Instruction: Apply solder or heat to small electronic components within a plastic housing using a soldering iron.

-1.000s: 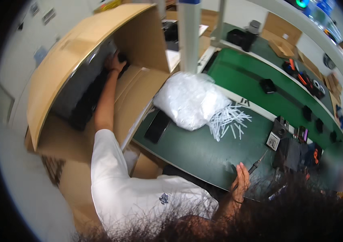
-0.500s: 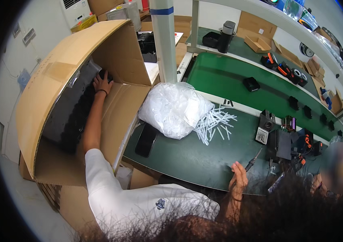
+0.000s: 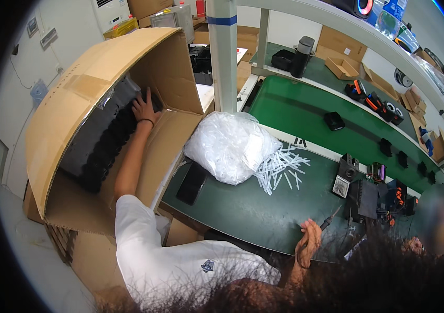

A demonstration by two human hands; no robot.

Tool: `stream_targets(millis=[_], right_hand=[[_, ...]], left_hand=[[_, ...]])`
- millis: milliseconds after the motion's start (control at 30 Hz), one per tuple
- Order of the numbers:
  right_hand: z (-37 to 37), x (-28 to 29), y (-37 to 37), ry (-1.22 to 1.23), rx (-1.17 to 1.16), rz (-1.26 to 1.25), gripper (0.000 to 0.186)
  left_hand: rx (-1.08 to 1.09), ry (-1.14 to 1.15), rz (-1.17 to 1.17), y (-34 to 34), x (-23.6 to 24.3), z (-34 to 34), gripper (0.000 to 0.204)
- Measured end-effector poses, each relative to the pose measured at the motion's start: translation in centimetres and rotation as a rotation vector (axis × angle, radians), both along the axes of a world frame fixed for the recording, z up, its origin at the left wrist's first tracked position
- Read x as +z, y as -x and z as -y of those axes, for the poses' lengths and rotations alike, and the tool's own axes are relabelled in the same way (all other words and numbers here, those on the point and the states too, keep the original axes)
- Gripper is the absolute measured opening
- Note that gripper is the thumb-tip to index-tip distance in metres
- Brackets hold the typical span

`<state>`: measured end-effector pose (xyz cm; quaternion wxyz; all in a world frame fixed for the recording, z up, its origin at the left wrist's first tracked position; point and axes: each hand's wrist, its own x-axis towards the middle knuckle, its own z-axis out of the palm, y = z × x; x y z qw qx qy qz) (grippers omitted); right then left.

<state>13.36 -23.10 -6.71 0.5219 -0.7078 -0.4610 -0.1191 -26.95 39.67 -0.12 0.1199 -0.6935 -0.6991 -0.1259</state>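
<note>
My left hand [image 3: 146, 109] reaches deep into a large cardboard box [image 3: 70, 70] lying on its side. Its fingers are spread against the end of a row of black plastic parts [image 3: 108, 140], and a dark wristband circles the wrist. Grey sheet-like packing [image 3: 87, 136] lines the box behind the row. Over the front of the green bench, my right hand [image 3: 309, 239] is closed around the handle of a soldering iron [image 3: 330, 219], its tip pointing away and up. Part of that grip is hidden by the fingers.
A bag of clear plastic [image 3: 227, 146], white strips [image 3: 282, 169] and a black phone [image 3: 192, 183] lie on the bench. Beyond runs a green conveyor belt [image 3: 289, 104] carrying black parts. A soldering station [image 3: 363, 201] stands right, near another person. A white post [image 3: 223, 62] rises behind the bag.
The view has shifted slightly, so the scene sits lower. Inside the box, my left hand's fingers have spread out at the row's end. The right hand keeps the iron in much the same place.
</note>
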Motion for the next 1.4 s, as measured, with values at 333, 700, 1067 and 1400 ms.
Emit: stream_targets(millis=[333, 700, 1067, 1400], right_hand=[[-0.3, -0.3, -0.3, -0.019, -0.010, -0.043, 0.028], [-0.4, 0.4, -0.2, -0.003, 0.031, -0.049, 0.026], [0.8, 1.8, 0.4, -0.117, 0.166, -0.069, 0.030], [-4.1, 11.1, 0.4, 0.141, 0.648, 0.106, 0.100]], left_hand=[[-0.026, -0.079, -0.190, 4.7, 0.7, 0.1, 0.128], [-0.106, 0.060, -0.090, 4.8, 1.9, 0.7, 0.125], [-0.527, -0.281, 0.569, -4.7, 10.3, 18.7, 0.108], [-1.501, 0.499, 0.694, -21.2, 5.3, 41.3, 0.110]])
